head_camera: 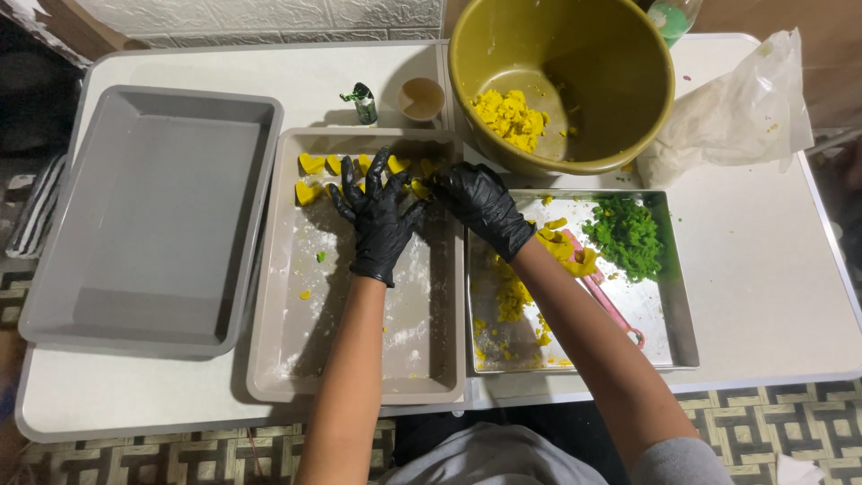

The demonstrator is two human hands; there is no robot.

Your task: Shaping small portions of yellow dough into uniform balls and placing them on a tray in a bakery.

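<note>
Beige tray (296,359), floured: row of yellow dough pieces (312,164) along its far end. Left hand (377,211), black glove, fingers spread flat over the pieces, gripping nothing. Right hand (480,202), black glove, curled at the row's right end; whether it holds a piece cannot be told. Right of it: steel tray (669,296) with green dough (626,235); olive bowl (584,81) behind.

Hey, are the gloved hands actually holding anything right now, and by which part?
It cannot be told: the left hand rests spread over the yellow pieces, and the right hand touches one at the row's end.
</note>
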